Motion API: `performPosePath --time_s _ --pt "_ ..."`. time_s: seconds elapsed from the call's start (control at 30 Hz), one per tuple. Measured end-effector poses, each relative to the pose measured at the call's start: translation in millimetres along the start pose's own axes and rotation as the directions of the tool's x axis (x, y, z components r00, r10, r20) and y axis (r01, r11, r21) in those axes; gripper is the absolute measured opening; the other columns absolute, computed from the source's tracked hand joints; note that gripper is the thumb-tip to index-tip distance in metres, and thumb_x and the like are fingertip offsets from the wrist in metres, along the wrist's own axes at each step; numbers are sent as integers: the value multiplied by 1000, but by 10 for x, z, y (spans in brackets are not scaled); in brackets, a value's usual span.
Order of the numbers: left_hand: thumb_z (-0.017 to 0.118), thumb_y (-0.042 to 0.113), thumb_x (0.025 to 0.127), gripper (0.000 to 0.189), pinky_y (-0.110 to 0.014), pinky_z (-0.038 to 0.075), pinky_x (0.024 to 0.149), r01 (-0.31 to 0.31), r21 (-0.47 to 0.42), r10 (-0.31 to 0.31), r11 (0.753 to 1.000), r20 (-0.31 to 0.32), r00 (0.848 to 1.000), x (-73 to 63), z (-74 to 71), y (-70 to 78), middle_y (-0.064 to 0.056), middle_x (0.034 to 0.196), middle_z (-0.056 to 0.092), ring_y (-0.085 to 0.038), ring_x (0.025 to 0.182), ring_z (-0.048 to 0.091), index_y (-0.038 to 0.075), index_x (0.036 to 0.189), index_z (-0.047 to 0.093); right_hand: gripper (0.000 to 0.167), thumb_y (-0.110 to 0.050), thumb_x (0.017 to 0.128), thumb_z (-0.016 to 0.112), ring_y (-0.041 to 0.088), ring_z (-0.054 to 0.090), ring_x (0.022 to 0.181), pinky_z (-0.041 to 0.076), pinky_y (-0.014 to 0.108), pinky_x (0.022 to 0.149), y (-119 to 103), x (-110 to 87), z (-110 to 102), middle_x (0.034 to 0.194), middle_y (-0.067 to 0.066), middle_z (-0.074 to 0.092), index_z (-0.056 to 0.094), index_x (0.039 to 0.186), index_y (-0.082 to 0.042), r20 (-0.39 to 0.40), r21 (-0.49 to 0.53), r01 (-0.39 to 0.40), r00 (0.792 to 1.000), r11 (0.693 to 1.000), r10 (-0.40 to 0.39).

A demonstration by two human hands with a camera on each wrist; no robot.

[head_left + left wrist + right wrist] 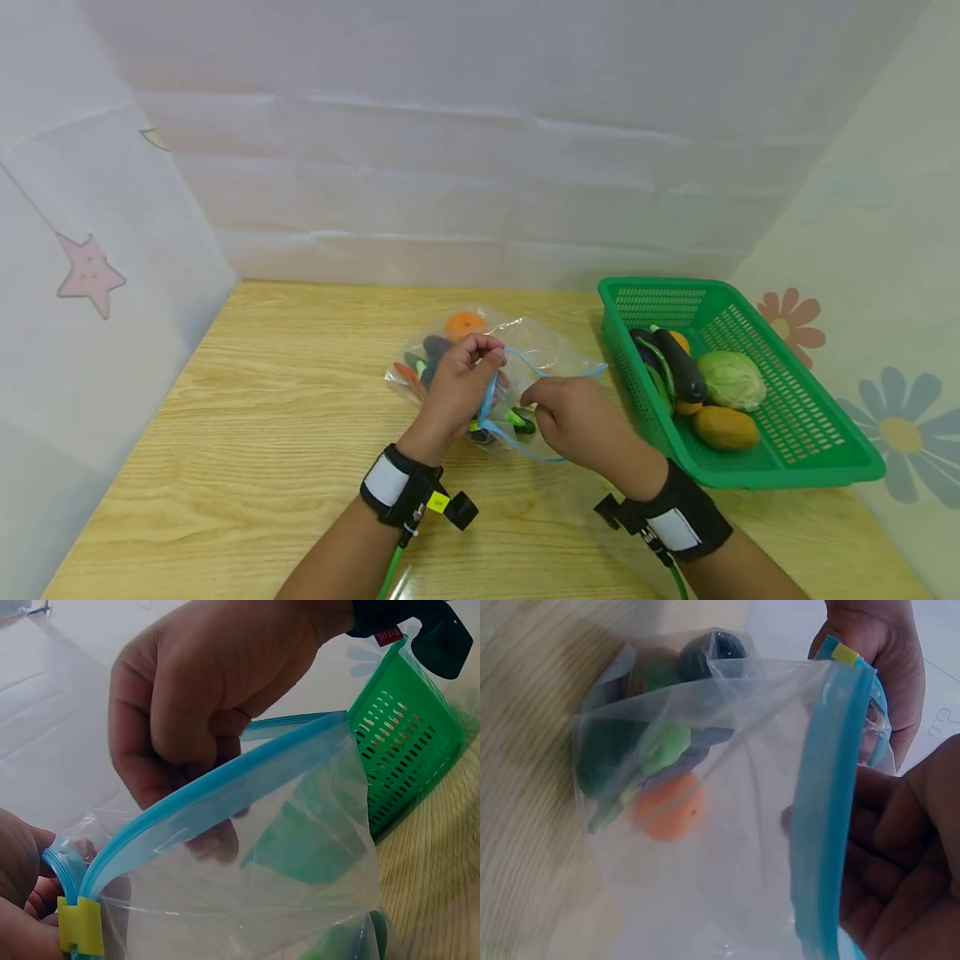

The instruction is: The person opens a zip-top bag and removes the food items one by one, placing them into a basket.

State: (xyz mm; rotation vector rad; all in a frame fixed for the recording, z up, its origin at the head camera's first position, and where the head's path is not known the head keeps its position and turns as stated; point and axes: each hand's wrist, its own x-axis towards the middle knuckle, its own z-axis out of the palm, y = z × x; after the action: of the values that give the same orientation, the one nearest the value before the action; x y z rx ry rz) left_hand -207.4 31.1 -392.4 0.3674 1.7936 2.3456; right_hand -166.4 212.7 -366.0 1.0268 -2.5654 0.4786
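A clear zip bag (558, 342) with a blue zip strip lies on the table, its mouth facing me. My left hand (453, 385) pinches the bag's edge near the yellow slider (80, 926). At the opening, the loosely bent fingers of my right hand (588, 421) reach past the blue strip (217, 784); nothing shows in its palm in the right wrist view. Through the plastic I see an orange fruit (671, 806), dark vegetables (437, 346), a carrot-like orange piece (407, 372) and a green-and-dark piece (521, 421).
A green perforated basket (780, 477) stands to the right, close to the bag. In it lie an eggplant (678, 367), a pale green cabbage (731, 379), a yellow-brown oblong piece (726, 428) and other produce. White sheets (480, 167) wall the wooden table (247, 400).
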Motion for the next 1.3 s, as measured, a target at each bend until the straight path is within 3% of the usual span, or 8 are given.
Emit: performPosePath --time_s 0.13,0.23,0.37,0.47,0.57,0.83,1.13,1.3 --pt "51 10 104 18 -21 45 49 0 -9 0 1000 -5 1000 -2 -3 13 -9 99 56 -16 71 61 -5 114 55 24 10 84 57 8 52 67 46 25 60 -2 49 44 88 2 69 74 94 -4 147 24 -29 989 999 25" --pt "51 9 104 16 -20 45 49 -2 -10 2 1000 -17 1000 -5 -3 25 -9 99 57 -16 72 61 -4 112 55 18 7 88 57 10 50 69 44 27 62 31 103 128 82 1 63 72 94 -3 218 51 -64 974 997 52" --pt "52 7 103 14 -20 46 56 -29 10 30 1000 -34 999 -6 9 21 -9 99 57 -15 77 60 -5 110 57 16 3 92 56 10 49 69 43 28 64 125 145 309 80 -2 57 66 103 -3 251 149 -182 958 972 141" --pt "54 7 102 14 -21 46 66 -49 42 51 998 -43 998 -8 25 6 -9 100 57 -14 84 56 -5 109 59 32 1 96 52 12 58 89 49 33 78 213 145 451 101 3 64 58 127 0 261 234 -235 950 944 172" --pt "55 7 102 15 -22 45 71 -63 61 66 996 -43 997 -11 35 0 -9 102 57 -15 87 52 -4 109 60 38 -2 102 47 16 57 107 48 38 91 292 150 566 121 6 61 47 140 -1 282 322 -245 947 915 154" --pt "54 7 102 15 -22 47 73 -80 30 81 996 -23 996 -4 37 0 -11 103 57 -16 89 53 -6 109 60 46 -5 103 49 16 54 107 46 37 92 382 161 720 122 5 58 36 147 -1 342 462 -278 932 842 121" --pt "55 8 102 15 -22 47 73 -75 55 77 996 -39 996 -1 27 8 -10 104 57 -16 89 53 -4 109 60 34 -1 96 58 15 54 86 47 31 75 387 214 702 98 2 59 52 128 2 298 392 -266 942 880 152" --pt "55 7 101 14 -22 46 72 -78 73 81 994 -48 996 7 14 3 -10 102 58 -16 88 53 -4 108 61 35 -3 97 60 19 56 92 49 36 80 347 261 656 106 8 61 52 130 4 276 309 -301 936 902 217"
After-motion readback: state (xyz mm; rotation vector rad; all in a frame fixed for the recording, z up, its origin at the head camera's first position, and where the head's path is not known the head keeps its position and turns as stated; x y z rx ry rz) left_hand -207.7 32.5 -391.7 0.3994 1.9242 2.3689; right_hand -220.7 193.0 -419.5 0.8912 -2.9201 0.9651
